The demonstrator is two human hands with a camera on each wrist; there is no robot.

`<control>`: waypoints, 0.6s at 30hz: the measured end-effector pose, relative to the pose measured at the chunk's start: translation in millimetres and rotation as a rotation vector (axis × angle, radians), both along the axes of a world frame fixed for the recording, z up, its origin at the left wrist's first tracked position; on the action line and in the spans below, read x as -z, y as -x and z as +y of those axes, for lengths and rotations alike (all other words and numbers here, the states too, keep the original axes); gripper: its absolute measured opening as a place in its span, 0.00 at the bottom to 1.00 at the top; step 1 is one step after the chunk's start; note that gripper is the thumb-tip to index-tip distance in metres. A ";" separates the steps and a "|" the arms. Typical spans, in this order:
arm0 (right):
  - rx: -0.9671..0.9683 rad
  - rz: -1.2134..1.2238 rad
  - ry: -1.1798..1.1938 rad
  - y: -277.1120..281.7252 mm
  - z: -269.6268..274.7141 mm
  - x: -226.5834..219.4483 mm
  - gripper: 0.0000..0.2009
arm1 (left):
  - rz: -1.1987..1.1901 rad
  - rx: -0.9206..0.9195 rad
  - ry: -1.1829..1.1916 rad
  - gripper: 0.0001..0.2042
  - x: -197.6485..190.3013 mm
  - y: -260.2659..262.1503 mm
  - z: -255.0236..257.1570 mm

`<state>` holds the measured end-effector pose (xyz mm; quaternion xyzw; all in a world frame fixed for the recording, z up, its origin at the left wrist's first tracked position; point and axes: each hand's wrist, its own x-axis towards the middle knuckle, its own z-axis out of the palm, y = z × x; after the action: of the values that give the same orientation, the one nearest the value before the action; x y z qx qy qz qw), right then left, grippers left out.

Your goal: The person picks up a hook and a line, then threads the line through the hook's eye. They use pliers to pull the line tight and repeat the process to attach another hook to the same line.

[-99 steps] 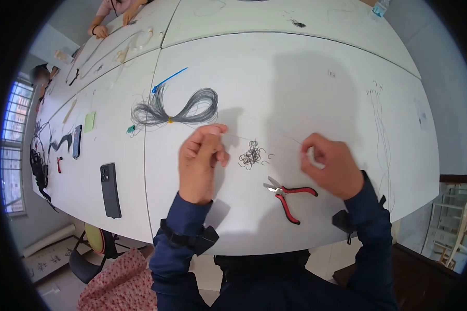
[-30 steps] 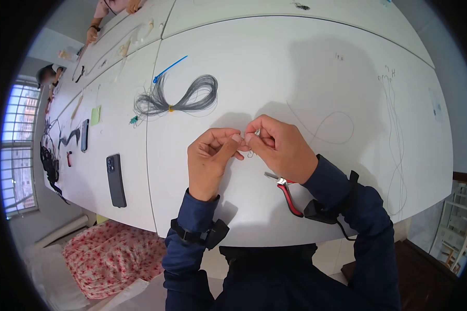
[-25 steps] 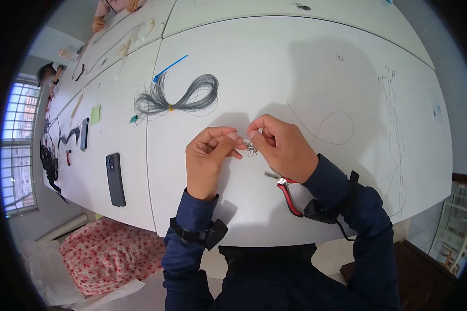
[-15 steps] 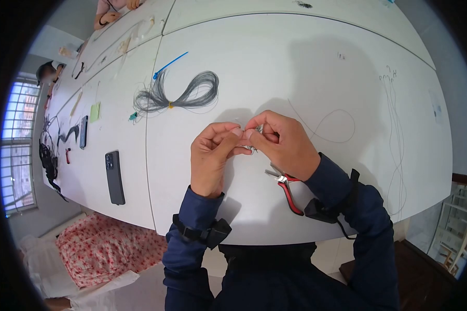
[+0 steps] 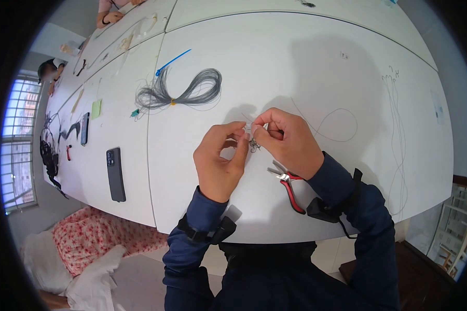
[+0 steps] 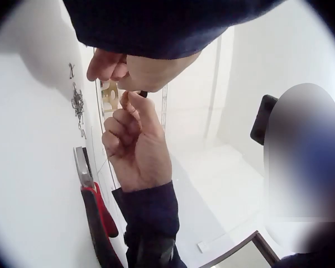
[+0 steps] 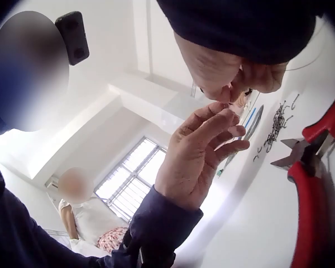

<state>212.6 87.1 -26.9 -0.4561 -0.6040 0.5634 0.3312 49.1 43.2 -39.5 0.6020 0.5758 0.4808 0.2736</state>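
My left hand (image 5: 218,163) and right hand (image 5: 291,145) meet fingertip to fingertip over the table, each pinching at a thin fishing line. A loop of that line (image 5: 356,124) trails over the tabletop from behind the right hand. In the right wrist view the left hand's (image 7: 192,151) thumb and forefinger come together right below the right hand (image 7: 212,70). I cannot tell whether a hook sits between the fingertips. Just below them lies a pile of small dark fish hooks (image 7: 276,125). Red-handled pliers (image 5: 288,185) rest with jaws apart near the right wrist.
A grey bundle of line (image 5: 205,88) tied in yellow lies at the back left, beside a blue cable tie (image 5: 174,62). A dark phone (image 5: 115,173) is farther left. Long lines with hooks (image 5: 394,135) stretch along the right side. Another person's arm (image 5: 111,16) reaches in at the far left.
Earlier the hands were apart with line stretched between them; the right hand has since come leftward to meet the left. Lately the left thumb and forefinger have spread slightly in the head view.
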 end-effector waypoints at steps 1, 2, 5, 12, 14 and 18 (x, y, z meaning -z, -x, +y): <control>0.002 -0.004 -0.004 0.2 -0.4 0.1 0.07 | 0.067 -0.010 -0.041 0.12 -1.4 -1.3 0.2; 0.003 -0.009 -0.009 0.2 -0.9 0.1 0.07 | 0.134 -0.020 -0.083 0.12 -3.7 -3.1 1.0; 0.024 -0.029 -0.038 0.5 -3.2 -0.7 0.07 | 0.300 -0.041 -0.192 0.13 -5.1 -4.3 1.7; 0.011 -0.001 -0.067 0.1 -3.0 -3.0 0.08 | 0.199 -0.028 -0.145 0.08 -1.1 -2.8 1.0; 0.035 0.034 -0.073 1.1 -3.0 -1.1 0.08 | -0.245 -0.005 0.122 0.07 -2.9 -0.1 0.0; 0.020 0.087 -0.013 0.0 -0.2 4.9 0.10 | -0.860 0.003 0.394 0.09 -2.7 2.4 3.8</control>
<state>212.5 86.9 -31.9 -0.4349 -0.5881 0.5754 0.3659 46.7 47.0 -36.8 0.2858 0.4897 0.5676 0.5969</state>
